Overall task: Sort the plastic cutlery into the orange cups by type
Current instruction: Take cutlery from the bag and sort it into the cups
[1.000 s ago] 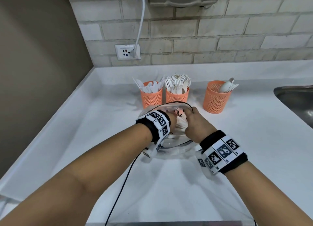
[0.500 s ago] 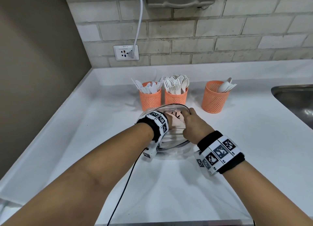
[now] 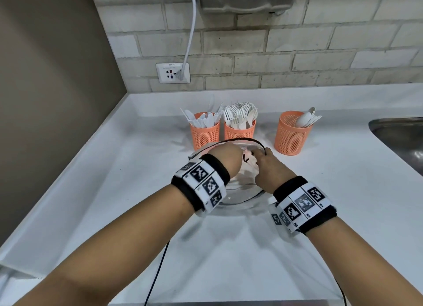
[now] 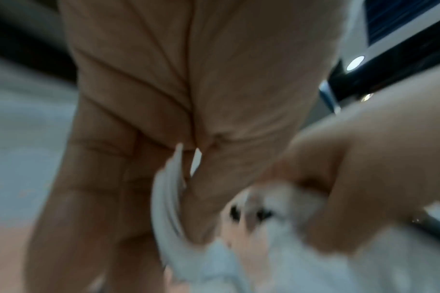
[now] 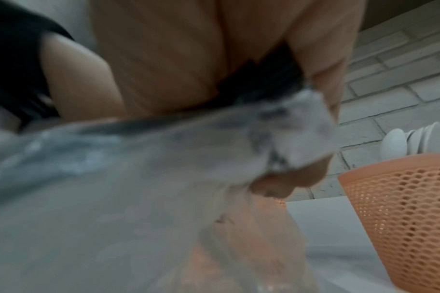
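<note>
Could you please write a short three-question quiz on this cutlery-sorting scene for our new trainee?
1. True or false: the three orange cups stand behind the glass bowl.
2. Which cup holds the spoons: A left, B middle, C right?
3. Fill in: both hands, left and right, reach into the ____.

Key: 1 true; 2 C; 3 bowl.

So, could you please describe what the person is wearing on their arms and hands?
Both forearms are bare, no sleeves or gloves. Each wrist carries a black wristband: the left wristband and right wristband are each wrapped with a white strip of square black-and-white coded markers. A thin black cable runs down between the arms.
</note>
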Motion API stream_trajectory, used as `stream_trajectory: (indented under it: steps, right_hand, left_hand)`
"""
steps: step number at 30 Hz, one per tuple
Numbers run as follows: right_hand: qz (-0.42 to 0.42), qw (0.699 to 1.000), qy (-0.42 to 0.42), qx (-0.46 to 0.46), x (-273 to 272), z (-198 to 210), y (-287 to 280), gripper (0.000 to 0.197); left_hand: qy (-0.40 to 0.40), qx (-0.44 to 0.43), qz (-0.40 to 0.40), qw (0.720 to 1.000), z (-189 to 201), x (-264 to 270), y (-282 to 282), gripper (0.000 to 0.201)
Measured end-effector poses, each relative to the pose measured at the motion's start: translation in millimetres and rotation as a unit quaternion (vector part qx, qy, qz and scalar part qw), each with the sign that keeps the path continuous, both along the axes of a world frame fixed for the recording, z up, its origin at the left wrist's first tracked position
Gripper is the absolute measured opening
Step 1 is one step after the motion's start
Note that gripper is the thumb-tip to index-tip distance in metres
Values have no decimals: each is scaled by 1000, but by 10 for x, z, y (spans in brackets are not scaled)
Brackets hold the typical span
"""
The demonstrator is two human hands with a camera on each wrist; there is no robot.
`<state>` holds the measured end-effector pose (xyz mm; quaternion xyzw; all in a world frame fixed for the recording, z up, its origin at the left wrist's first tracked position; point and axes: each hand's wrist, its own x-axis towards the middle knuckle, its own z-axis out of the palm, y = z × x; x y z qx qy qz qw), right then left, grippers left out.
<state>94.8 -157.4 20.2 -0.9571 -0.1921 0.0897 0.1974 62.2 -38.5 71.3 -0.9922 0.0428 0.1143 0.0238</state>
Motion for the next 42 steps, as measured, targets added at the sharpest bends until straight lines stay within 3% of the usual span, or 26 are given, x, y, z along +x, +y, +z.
stream_trajectory:
  steps: [5, 9, 13, 16, 21, 27, 30, 34, 36, 39, 42]
  right_hand:
    - [2, 1000, -2, 5, 18, -6, -34, 70]
    - [4, 1000, 5, 6, 10, -6, -44, 69]
    - [6, 1000, 5, 5, 2, -6, -24, 70]
    - [5, 1000, 9, 9, -14, 1, -20, 72]
    - [2, 1000, 2, 3, -37, -6, -38, 69]
    - [2, 1000, 7, -1, -10, -18, -41, 68]
    - [2, 1000, 13, -2, -1, -19, -53, 69]
    - [4, 1000, 15, -3, -4, -29, -69, 69]
    - [5, 1000, 13, 0, -10, -15, -72, 70]
    - [18, 1000, 12, 13, -24, 3, -84, 68]
    - [43, 999, 6, 11, -50, 2, -93, 56]
  left_hand:
    - [-177, -139, 68, 972, 427, -241, 78, 26]
    - [-369, -228, 89, 896, 900, -304, 251, 20]
    - [-428, -273, 86, 857, 1144, 24, 317, 27]
    - [-406, -279, 95, 865, 1098, 388, 347, 33]
    - [-308, -177, 110, 928, 885, 771, 275, 48]
    - [-153, -78, 91, 981, 468, 1084, 194, 38]
    - [-97, -12, 70, 993, 310, 1149, 185, 35]
    - [-53, 51, 50, 996, 374, 1186, 179, 24]
    - [-34, 65, 30, 997, 415, 1194, 187, 30]
    - [-85, 13, 39, 996, 571, 1099, 175, 44]
    - [-196, -148, 23, 969, 926, 693, 53, 41]
